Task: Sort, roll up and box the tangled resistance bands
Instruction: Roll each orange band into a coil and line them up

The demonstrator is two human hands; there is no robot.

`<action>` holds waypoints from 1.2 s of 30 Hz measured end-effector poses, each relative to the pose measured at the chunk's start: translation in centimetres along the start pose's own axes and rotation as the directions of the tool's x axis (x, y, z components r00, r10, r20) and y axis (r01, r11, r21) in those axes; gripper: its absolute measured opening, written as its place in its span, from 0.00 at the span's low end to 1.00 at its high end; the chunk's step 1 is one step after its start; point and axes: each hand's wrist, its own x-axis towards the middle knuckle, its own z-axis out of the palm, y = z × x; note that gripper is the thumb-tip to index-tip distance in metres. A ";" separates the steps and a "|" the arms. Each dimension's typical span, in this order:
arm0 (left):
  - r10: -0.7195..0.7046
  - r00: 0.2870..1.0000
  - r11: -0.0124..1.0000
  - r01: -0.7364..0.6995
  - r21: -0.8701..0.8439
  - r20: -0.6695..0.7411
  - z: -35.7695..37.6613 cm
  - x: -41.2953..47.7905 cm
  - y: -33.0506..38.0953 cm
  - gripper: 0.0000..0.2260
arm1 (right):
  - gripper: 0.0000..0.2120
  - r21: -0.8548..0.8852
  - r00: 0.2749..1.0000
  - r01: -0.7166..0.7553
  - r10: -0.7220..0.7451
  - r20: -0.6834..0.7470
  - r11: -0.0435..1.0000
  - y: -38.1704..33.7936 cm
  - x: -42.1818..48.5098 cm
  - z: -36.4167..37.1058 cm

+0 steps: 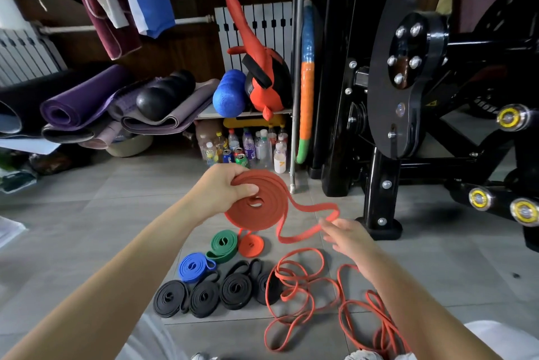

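Observation:
My left hand (223,189) grips a wide orange resistance band (267,208) wound into a flat coil, held above the floor. Its loose tail (309,222) loops out to the right, where the straight fingers of my right hand (348,235) touch it. On the floor below lie rolled bands: a small orange one (251,246), a green one (223,244), a blue one (194,267) and several black ones (204,298). Thin orange bands (309,295) sprawl tangled on the tiles to the right.
A black weight machine (408,91) stands at the right, its foot (382,228) close to my right hand. Bottles and cans (248,148) sit under a shelf ahead. Rolled yoga mats (87,100) are stacked at the left. A metal pole (296,82) rises behind the coil.

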 end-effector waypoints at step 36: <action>0.132 0.986 0.991 -0.131 -0.013 0.104 2.8 -1.0 0.2 0.07 | 0.11 0.016 0.899 0.411 -0.407 0.163 0.912 -6.4 -1.5 0.9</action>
